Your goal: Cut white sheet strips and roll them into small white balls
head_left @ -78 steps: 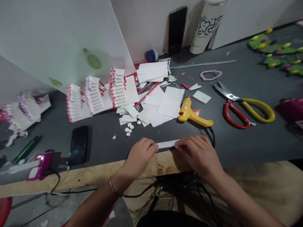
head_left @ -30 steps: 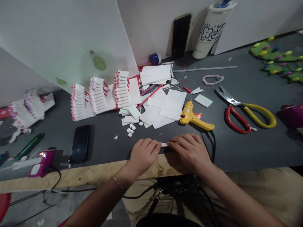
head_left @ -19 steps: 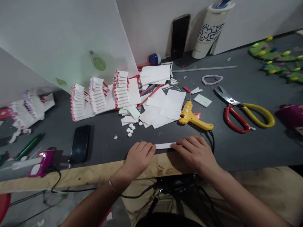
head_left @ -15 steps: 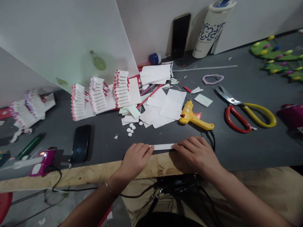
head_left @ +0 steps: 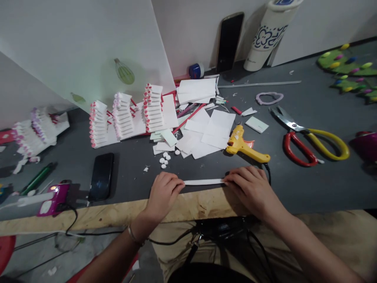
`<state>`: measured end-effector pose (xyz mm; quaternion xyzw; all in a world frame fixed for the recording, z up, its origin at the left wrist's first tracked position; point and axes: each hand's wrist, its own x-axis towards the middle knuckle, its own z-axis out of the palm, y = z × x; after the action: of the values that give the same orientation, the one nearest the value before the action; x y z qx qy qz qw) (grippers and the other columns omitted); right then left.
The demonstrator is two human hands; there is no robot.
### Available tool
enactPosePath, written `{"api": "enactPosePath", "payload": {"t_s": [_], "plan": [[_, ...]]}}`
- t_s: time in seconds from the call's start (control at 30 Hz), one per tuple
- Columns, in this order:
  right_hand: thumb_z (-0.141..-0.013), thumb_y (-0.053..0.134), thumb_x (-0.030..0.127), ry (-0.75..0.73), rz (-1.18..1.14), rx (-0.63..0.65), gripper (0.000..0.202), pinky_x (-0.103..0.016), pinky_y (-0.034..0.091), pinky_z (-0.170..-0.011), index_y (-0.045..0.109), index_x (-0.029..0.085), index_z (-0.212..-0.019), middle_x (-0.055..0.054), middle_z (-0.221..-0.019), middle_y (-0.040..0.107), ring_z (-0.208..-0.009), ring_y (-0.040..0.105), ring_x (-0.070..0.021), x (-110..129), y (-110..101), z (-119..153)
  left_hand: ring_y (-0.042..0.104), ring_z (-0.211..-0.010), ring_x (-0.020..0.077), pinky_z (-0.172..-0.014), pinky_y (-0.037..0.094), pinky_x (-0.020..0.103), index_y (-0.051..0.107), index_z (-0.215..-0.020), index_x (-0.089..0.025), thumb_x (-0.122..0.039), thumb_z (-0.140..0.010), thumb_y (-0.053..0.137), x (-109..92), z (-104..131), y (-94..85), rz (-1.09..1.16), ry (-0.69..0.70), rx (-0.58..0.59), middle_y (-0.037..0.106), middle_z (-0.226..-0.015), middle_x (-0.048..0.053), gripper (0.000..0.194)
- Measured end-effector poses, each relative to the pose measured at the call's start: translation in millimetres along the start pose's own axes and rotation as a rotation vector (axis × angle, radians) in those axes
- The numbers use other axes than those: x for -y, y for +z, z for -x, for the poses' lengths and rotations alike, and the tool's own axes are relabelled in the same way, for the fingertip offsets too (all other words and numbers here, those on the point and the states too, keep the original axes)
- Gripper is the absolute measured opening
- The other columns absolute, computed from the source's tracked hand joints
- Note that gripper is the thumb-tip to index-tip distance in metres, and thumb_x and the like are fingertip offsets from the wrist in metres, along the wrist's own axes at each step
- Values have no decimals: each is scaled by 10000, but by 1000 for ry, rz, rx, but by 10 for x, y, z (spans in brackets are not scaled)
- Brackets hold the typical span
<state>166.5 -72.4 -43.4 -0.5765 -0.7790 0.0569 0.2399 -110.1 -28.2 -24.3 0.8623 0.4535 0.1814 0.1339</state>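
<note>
A narrow white strip (head_left: 204, 182), perhaps paper, lies stretched between my hands near the table's front edge. My left hand (head_left: 163, 191) pinches its left end between thumb and fingers. The right end is in the fingers of my right hand (head_left: 249, 186); that fingertip grip is partly hidden. Just beyond the strip are several small white discs (head_left: 163, 160), a pile of white cards (head_left: 204, 133) and a yellow glue gun (head_left: 246, 146). To the right lie scissors (head_left: 293, 126) with one red and one yellow handle.
Three card pieces with rows of white rolls (head_left: 126, 122) stand at the back left. A black phone (head_left: 101, 177) lies left of my hands. Another phone (head_left: 229, 43) leans on the wall beside a tumbler (head_left: 266, 37). A wooden strip (head_left: 123, 212) edges the table.
My hands have moved further apart along the strip, so more of it shows between them. The whole view has shifted slightly.
</note>
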Motion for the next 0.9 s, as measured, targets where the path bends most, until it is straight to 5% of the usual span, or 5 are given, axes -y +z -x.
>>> {"api": "enactPosePath", "payload": {"t_s": [0.4,0.9], "plan": [[-953,503,304,52,39,-3,231,-357,334,-732,619,191,-788,-85,-942,656,-864,507,-238,-17,8,-47,553,-859,192,-749,369,343,687,-798,-208,-244,-868,634,-35,-101,-78,-1,-202,154,643,-837,18,94],[-887,587,349,135,31,4,239,-409,347,-765,618,223,-686,-74,-975,627,-925,518,-267,-66,-20,-87,559,-824,186,-715,333,331,658,-694,-202,-238,-828,675,-4,-251,-163,68,-215,261,634,-783,6,139]]}}
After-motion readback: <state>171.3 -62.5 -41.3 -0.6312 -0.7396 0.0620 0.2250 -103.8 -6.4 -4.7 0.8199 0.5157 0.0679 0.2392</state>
